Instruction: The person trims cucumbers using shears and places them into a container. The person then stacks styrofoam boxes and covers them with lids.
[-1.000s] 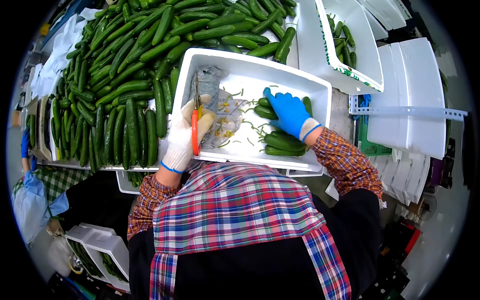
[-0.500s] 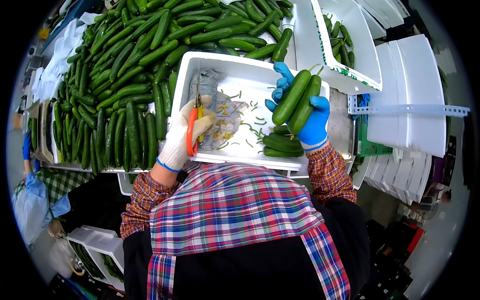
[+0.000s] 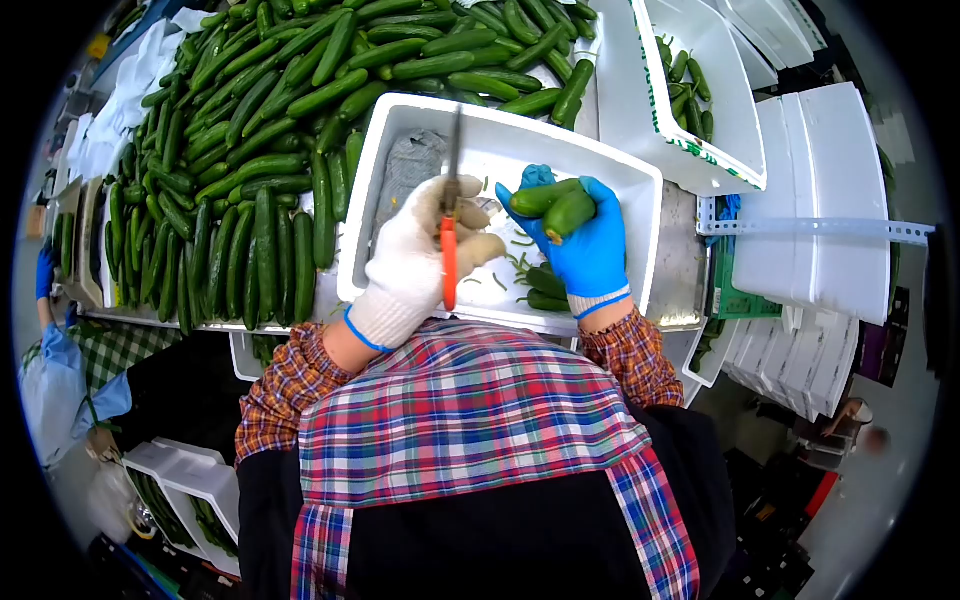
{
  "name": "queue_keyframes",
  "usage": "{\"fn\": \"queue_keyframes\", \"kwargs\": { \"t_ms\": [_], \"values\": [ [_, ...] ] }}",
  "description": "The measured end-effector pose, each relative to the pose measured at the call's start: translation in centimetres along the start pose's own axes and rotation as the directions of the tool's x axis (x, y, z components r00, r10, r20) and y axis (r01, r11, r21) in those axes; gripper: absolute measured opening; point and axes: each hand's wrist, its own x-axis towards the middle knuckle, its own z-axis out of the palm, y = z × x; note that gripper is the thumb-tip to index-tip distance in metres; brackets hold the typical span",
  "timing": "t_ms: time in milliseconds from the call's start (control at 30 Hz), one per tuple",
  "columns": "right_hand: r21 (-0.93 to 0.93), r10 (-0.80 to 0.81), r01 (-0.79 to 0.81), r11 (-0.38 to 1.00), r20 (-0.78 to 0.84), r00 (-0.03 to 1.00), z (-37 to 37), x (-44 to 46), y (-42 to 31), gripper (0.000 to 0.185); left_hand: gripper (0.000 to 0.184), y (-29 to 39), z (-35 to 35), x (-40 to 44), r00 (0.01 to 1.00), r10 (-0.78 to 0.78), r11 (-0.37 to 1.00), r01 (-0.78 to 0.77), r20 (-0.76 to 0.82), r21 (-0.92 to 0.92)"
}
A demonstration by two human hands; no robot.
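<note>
My left hand (image 3: 415, 255), in a white glove, grips red-handled scissors (image 3: 449, 262) with the blade pointing up and away from me. Two cucumbers (image 3: 568, 214) are held in my right hand (image 3: 588, 245), which wears a blue glove, their ends turned toward me. Both hands are over a white foam box (image 3: 350, 250). Under my right hand, more cucumbers (image 3: 545, 290) lie in the box, partly hidden. Small green stem pieces are scattered on the box floor. A grey cloth (image 3: 408, 170) lies at the box's left side.
A large pile of cucumbers (image 3: 265, 175) covers the table to the left and behind the box. Another foam box (image 3: 725, 165) with cucumbers stands at the back right, beside a perforated metal bar (image 3: 820, 228). At the far left, a co-worker's blue-gloved hand (image 3: 45, 273) shows.
My right hand picked up two cucumbers from the box, raised them and then turned them with their ends toward me. My left hand has moved right with the scissors, closer to them.
</note>
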Motion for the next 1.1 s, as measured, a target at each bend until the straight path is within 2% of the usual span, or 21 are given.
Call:
{"fn": "queue_keyframes", "kwargs": {
  "t_ms": [33,100,133,200,267,367,433,500,633,700,733,800,833,867,900,967,1000,1033,1100],
  "values": [
    [0.0,0.003,-0.003,1.0,0.001,1.0,-0.4,0.6,0.0,0.05,0.055,0.3,0.2,0.2,1.0,0.001,0.998,-0.002,0.016,0.061],
    [-0.071,-0.029,0.03,0.997,0.005,1.0,-0.8,1.3,0.1,0.041,0.067,0.2,0.3,1.0,0.998,0.019,0.912,-0.044,0.064,0.408],
    [-0.087,-0.039,0.04,0.995,0.016,0.999,-0.8,1.5,0.3,0.031,0.066,-0.1,0.6,1.3,0.995,0.06,0.899,-0.087,0.076,0.43],
    [-0.094,-0.091,0.095,0.991,0.05,0.995,-0.6,1.7,1.1,0.028,0.064,-0.3,1.1,1.5,0.99,0.1,0.883,-0.133,0.095,0.451],
    [-0.067,-0.146,0.152,0.986,0.092,0.985,-0.8,2.1,1.7,0.02,0.057,-0.4,1.7,1.6,0.987,0.155,0.803,-0.157,0.052,0.575],
    [-0.038,-0.264,0.265,0.963,0.024,0.964,-0.3,2.1,2.2,0.018,0.05,-1.1,1.8,1.9,0.991,0.132,0.84,-0.109,-0.005,0.532],
    [-0.021,-0.26,0.26,0.965,0.02,0.965,-0.6,2.3,2.0,0.016,0.048,-1.6,1.7,1.8,0.988,0.152,0.834,-0.134,0.01,0.535],
    [-0.056,-0.283,0.284,0.957,0.021,0.959,-0.8,2.5,2.2,0.017,0.046,-1.6,1.6,1.6,0.968,0.244,0.772,-0.227,0.052,0.593],
    [-0.103,-0.254,0.252,0.962,-0.001,0.967,-1.2,2.4,2.0,0.017,0.044,-2.0,1.3,2.0,0.967,0.244,0.782,-0.243,0.076,0.574],
    [-0.087,-0.11,0.112,0.99,0.029,0.993,-1.6,2.6,1.5,0.037,0.038,-2.7,1.3,2.4,0.95,0.302,0.793,-0.293,0.073,0.533],
    [-0.128,-0.089,0.085,0.988,-0.026,0.996,-1.4,2.5,1.5,0.042,0.038,-2.7,1.2,2.3,0.95,0.304,0.794,-0.292,0.068,0.534],
    [-0.164,-0.056,0.049,0.985,-0.038,0.998,-0.8,1.8,1.7,0.045,0.035,-2.4,1.2,2.1,0.98,0.2,0.899,-0.188,0.01,0.395],
    [-0.197,-0.026,0.014,0.98,-0.056,0.998,-0.7,1.6,1.8,0.047,0.035,-2.2,0.9,2.0,0.98,0.201,0.9,-0.188,0.008,0.394],
    [-0.095,0.065,-0.069,0.993,-0.044,0.997,-0.9,1.7,1.4,0.05,0.035,-2.0,0.2,1.8,0.987,0.158,0.943,-0.154,0.011,0.294],
    [-0.094,0.068,-0.072,0.993,-0.045,0.997,-0.8,1.7,1.4,0.05,0.035,-1.7,-0.1,1.6,0.993,0.115,0.974,-0.116,0.018,0.192],
    [-0.111,0.047,-0.059,0.992,-0.105,0.993,-0.5,1.7,1.7,0.054,0.035,-1.5,0.0,1.4,0.997,0.071,0.977,-0.07,0.003,0.199],
    [-0.111,0.051,-0.063,0.992,-0.107,0.993,-0.9,1.7,1.9,0.054,0.036,-1.6,0.2,1.3,0.994,0.111,0.967,-0.107,-0.004,0.23],
    [-0.245,-0.021,0.011,0.97,-0.035,0.999,-1.5,1.9,2.0,0.053,0.038,-1.6,0.5,1.3,0.988,0.152,0.955,-0.144,-0.009,0.261],
    [-0.37,-0.081,0.093,0.924,0.048,0.996,-2.0,2.3,2.0,0.052,0.04,-1.7,0.9,1.4,0.986,0.167,0.942,-0.167,0.024,0.292]
  ]
}}
